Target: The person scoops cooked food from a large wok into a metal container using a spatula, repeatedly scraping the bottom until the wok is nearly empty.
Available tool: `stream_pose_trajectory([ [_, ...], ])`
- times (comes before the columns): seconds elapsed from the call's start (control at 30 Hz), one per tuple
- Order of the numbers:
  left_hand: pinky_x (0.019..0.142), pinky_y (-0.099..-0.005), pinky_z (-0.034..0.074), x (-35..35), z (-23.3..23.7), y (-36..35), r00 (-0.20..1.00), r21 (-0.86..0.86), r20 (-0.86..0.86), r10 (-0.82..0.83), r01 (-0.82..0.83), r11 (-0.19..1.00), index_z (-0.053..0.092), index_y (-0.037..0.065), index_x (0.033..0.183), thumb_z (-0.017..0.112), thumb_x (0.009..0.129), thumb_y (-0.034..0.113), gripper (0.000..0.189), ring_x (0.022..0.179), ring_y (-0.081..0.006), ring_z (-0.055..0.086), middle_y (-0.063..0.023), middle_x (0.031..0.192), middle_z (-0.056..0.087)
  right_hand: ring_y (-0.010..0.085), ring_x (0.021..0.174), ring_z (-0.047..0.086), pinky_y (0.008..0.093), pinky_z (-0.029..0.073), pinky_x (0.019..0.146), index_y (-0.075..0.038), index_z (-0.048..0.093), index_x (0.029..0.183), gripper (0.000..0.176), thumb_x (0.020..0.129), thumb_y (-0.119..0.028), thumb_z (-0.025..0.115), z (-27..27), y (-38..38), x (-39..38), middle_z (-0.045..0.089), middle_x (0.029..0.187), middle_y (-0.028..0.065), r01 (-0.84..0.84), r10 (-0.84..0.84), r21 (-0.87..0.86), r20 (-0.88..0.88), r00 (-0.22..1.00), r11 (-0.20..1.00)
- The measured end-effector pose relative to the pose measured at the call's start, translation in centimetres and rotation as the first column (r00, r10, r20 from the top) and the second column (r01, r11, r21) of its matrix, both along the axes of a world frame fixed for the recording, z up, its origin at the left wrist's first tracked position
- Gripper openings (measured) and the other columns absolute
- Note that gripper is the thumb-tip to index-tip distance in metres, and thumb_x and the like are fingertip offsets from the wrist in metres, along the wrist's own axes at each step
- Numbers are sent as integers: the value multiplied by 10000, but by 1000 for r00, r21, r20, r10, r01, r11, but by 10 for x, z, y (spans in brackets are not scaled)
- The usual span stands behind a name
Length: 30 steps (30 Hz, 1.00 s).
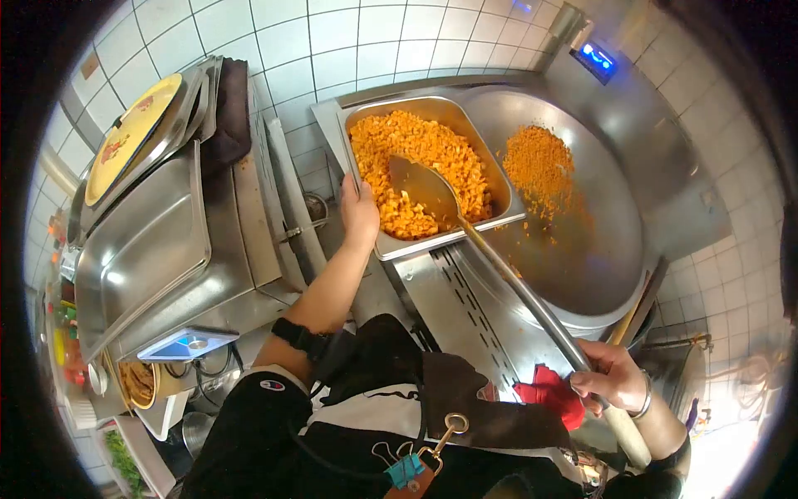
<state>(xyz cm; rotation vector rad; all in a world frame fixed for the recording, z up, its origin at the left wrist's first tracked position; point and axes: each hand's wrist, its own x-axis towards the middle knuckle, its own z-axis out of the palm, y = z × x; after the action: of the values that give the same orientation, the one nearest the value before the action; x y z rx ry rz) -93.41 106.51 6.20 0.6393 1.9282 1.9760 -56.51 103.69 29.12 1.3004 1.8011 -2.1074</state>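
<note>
**Paddle in the pan of orange cubes**

Nearest to us, at the bottom of the frame, hangs our dark apron [490, 416] with a blue clip [405, 470] on its front. Just above it, lower right, our right hand [613, 376] is clamped around the end of the paddle [515, 287], with a red cloth [550, 392] bunched beside the fingers and a bracelet [645, 397] on the wrist. The long shaft runs up and left across a grooved steel surface [449, 308]. Its flat blade lies in the orange cubes [416, 145], near the middle of the frame.

Our left arm, with a black wristband [298, 335], reaches up the centre. Our left hand [359, 212] grips the left rim of the steel pan [440, 239] that holds the cubes, so our hands are well apart. The pan sits tilted on the edge of a big round kettle [582, 249], to the right. Its bare floor still holds a heap of finer orange bits [539, 162].

To the left stands a steel appliance with a closed lid [150, 241], close beside our left arm. Above it, in the upper left, a yellow tray [129, 133] leans against the wall.

Farthest off, a white tiled wall [332, 41] fills the top of the frame. A small blue display [597, 58] glows at the upper right.
</note>
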Motion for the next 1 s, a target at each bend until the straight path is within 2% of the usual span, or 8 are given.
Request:
stream_pose_trajectory([
  [0.1, 905, -340, 308, 1, -2, 2, 999, 17, -30, 15, -14, 1000, 321, -40, 1210, 400, 865, 139, 396, 1095, -308, 398, -209, 1186, 411, 75, 371, 422, 200, 335, 337, 31, 364, 1210, 455, 782, 8, 513, -6, 3, 1, 442, 562, 13, 29, -30, -28, -41, 999, 999],
  [0.17, 863, -298, 343, 1, -3, 5, 996, 26, -26, 81, -80, 996, 365, 11, 1195, 390, 868, 98, 340, 1004, -208, 470, -128, 1112, 491, 71, 373, 427, 194, 343, 337, 30, 379, 1201, 450, 772, 19, 514, -5, 3, -7, 447, 569, 16, 75, -80, -49, -97, 992, 996],
  [0.2, 863, -298, 343, 1, -2, 4, 996, 27, -27, 81, -80, 996, 365, 11, 1195, 390, 868, 98, 340, 1004, -208, 470, -128, 1112, 491, 71, 373, 427, 194, 343, 337, 30, 379, 1201, 450, 772, 19, 514, -9, 3, -11, 447, 569, 16, 75, -79, -48, -98, 992, 996],
  [0.37, 859, -306, 348, 5, 7, -1, 977, -149, -192, 87, -117, 982, 359, 8, 1193, 418, 852, 107, 360, 1030, -228, 461, -152, 1126, 481, 51, 381, 430, 194, 360, 357, -29, 394, 1211, 471, 758, 6, 517, -35, 11, -46, 498, 605, -2, -15, 45, 338, -81, 996, 941],
  [0.5, 865, -309, 343, 8, 19, -8, 996, -86, -89, -6, -1, 996, 343, 11, 1203, 437, 834, 87, 389, 1042, -247, 456, -166, 1134, 470, 53, 392, 440, 209, 373, 377, -64, 410, 1206, 473, 748, -6, 516, -67, 22, -78, 512, 603, 5, -60, 122, 434, -117, 986, 899],
  [0.67, 843, -323, 360, 6, 13, -4, 977, -180, -201, 75, -112, 977, 336, 6, 1199, 453, 803, 39, 414, 1006, -260, 479, -173, 1094, 490, 58, 390, 439, 215, 373, 375, -74, 419, 1200, 454, 757, -44, 516, -99, 34, -95, 488, 559, -2, -28, 97, 461, -126, 987, 887],
  [0.77, 889, -359, 339, 6, 22, -9, 989, -249, -138, -46, 10, 968, 211, -40, 1259, 434, 820, 75, 506, 1078, -334, 422, -241, 1187, 396, 61, 383, 442, 215, 373, 370, -74, 425, 1195, 446, 758, -41, 509, -102, 35, -95, 473, 536, -8, 44, 29, 405, -172, 985, 913],
  [1.0, 887, -364, 340, 1, 15, -9, 985, -225, -148, -83, 48, 973, 214, -28, 1262, 431, 823, 79, 501, 1084, -333, 417, -233, 1184, 403, 63, 356, 430, 212, 356, 321, -55, 431, 1186, 430, 761, -36, 500, -114, 46, -91, 459, 509, -7, 138, -55, 413, -206, 977, 900],
])
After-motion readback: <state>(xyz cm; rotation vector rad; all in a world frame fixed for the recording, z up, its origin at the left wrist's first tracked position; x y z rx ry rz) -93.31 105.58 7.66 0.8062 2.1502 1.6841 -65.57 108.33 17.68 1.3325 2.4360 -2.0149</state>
